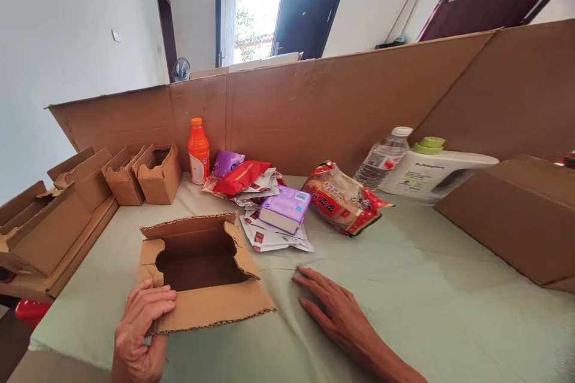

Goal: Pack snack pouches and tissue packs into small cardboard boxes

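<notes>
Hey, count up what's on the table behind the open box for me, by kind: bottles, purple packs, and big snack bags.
Bottles: 3, the orange drink bottle, the clear water bottle and the white jug lying on its side.
Purple packs: 2, the purple pouch and the purple tissue pack.
Big snack bags: 1, the red-edged snack bag.
Total: 6.

You get bright daylight from the open doorway, which is blown out white. The table is evenly lit, with soft shadows under the box. Focus is sharp; wide-angle distortion tilts the walls and stretches the edges.
</notes>
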Action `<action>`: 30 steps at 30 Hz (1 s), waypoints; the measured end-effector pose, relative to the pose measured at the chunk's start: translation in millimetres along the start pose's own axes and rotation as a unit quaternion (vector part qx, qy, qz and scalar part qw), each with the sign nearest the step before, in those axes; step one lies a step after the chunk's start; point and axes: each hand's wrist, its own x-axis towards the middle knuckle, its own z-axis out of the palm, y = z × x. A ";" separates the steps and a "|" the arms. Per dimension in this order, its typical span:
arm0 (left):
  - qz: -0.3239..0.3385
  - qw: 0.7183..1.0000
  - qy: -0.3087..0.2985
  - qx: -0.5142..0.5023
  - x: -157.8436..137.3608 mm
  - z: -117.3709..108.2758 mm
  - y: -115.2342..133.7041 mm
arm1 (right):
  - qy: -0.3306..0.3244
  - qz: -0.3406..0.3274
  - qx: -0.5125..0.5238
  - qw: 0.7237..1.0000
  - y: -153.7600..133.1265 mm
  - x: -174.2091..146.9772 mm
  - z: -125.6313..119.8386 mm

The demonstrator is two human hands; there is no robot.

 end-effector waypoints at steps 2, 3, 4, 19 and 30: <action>0.003 1.000 -0.005 0.001 -0.5 -0.3 0.1 | 0.000 -0.017 0.003 1.000 -10.1 7.0 6.3; 0.005 1.000 -0.007 0.001 -0.8 -0.5 0.3 | 0.002 -0.025 0.003 1.000 -14.1 10.0 9.6; 0.006 1.000 -0.007 0.001 -1.1 -0.7 0.4 | 0.005 -0.033 0.003 0.999 -17.3 12.6 12.6; 0.015 1.000 0.013 0.005 -1.5 2.1 0.9 | 0.053 -0.094 -0.098 0.989 -48.4 38.0 32.3; 0.007 1.000 0.010 -0.005 -5.1 6.9 1.1 | 0.079 -0.089 -0.154 0.981 -60.6 58.2 47.2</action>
